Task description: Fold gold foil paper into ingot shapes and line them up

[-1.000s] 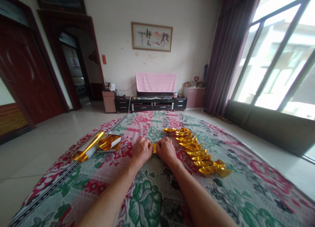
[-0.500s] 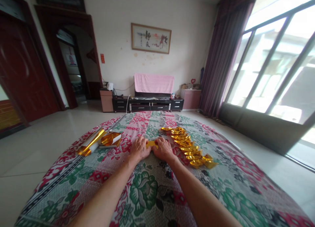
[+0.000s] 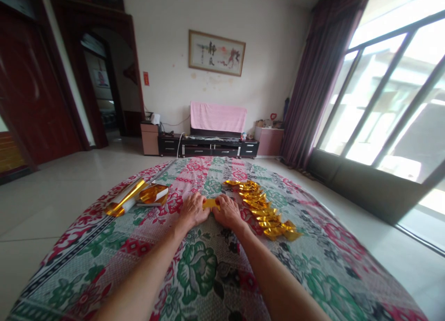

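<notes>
Gold strip | left hand, right hand gripping ends | seemingly folded

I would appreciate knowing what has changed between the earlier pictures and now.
The left hand and right hand have drawn slightly closer together, and a wider strip of the gold piece shows between them. Both still grip it; nothing was let go. The folded gold pieces and gold roll stayed put.

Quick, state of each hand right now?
Left hand: closed, holding the left end of the gold paper strip.
Right hand: closed, holding the right end of it.
</notes>
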`<state>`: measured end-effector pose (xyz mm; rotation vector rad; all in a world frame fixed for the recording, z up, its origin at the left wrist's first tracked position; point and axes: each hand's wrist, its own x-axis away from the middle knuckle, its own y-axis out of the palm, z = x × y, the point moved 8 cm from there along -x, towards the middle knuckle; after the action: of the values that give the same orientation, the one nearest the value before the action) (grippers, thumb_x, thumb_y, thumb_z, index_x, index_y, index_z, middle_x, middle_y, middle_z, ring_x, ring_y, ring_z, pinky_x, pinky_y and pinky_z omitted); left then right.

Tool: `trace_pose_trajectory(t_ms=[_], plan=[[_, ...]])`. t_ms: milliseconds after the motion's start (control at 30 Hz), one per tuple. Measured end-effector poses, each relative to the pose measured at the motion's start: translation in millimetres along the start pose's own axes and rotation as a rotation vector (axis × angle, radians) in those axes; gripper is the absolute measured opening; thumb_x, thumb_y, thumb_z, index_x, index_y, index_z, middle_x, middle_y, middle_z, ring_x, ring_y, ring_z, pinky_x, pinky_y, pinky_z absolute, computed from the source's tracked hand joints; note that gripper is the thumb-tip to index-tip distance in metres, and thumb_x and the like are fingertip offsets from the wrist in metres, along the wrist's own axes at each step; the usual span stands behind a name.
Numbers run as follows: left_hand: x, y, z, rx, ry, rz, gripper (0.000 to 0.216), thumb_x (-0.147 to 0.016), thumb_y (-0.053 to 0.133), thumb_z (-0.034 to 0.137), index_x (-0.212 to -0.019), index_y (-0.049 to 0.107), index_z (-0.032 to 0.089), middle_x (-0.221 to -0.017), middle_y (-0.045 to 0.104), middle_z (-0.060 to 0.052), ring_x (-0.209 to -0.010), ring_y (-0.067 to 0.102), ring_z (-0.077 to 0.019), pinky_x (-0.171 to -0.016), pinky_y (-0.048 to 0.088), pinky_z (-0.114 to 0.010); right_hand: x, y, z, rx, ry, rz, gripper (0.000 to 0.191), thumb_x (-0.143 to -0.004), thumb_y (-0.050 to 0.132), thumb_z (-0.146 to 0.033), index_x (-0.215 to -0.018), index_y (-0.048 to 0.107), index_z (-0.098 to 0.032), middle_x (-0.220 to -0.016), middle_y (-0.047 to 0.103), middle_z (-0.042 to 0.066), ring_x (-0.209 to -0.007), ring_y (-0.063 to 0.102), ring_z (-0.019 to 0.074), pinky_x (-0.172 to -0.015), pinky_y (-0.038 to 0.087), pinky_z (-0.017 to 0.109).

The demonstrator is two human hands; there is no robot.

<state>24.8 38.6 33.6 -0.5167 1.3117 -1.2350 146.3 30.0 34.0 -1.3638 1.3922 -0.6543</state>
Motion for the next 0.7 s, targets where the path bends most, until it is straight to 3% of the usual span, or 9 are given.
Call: trace_pose_trajectory(t_ms=[700], plan=[[-11,9,-18,0.197,0.057,-0.162,0.026,-0.063,0.052,0.017,-0.086,0.061,0.023,-0.097,0.052,-0.002,-0.089,0.051,-0.0159,-0.083,0.041,-0.029,-6,1,8,-0.083,-0.045,-0.116,0.034,-0.075,0.037,-0.017,-0.102,0.057,-0.027,-0.123,0.046,0.0,-0.111,0.043,0.0173,-0.091,0.03,0.034]])
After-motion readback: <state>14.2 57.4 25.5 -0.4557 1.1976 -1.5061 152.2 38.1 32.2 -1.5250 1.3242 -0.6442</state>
